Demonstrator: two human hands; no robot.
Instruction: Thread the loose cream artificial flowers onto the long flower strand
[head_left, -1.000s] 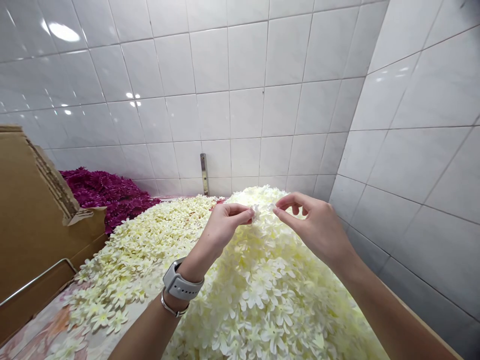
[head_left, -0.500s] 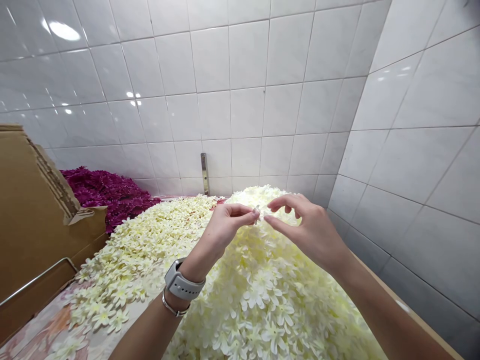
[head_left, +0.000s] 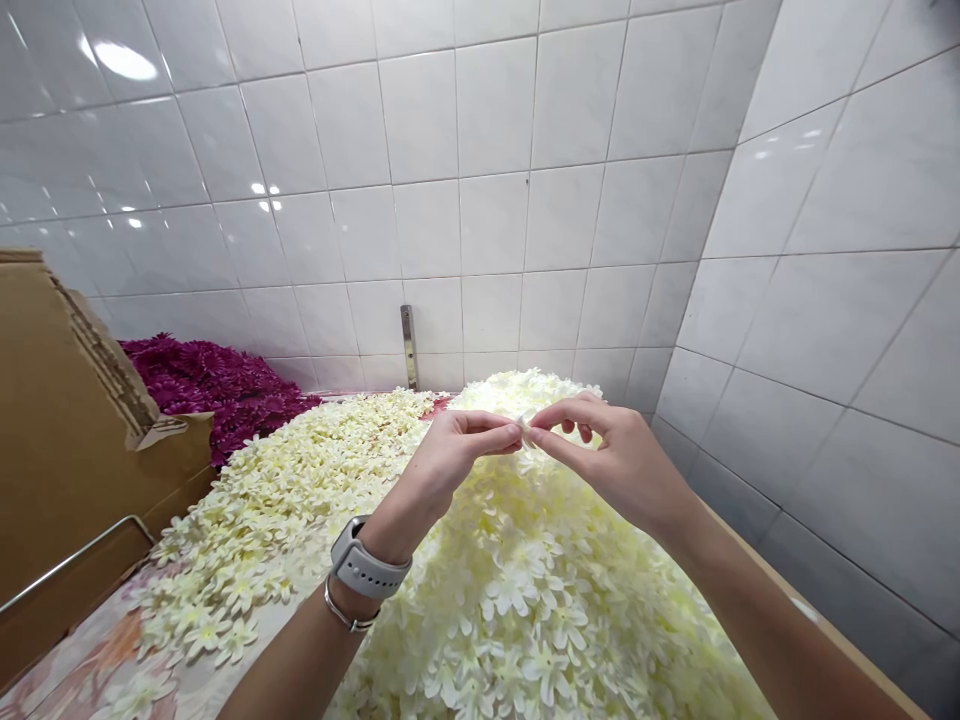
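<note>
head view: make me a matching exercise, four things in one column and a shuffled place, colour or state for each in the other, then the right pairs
Column 1
1. watch with a pale grey strap
2. daisy-like flowers
3. cardboard box
4. white flowers with yellow centres

Column 2
A. brown, with a torn edge
B. heaped below the left hand and the right hand
C. worn on the left wrist
D. purple

Pairs: 1-C, 2-D, 3-A, 4-B
</note>
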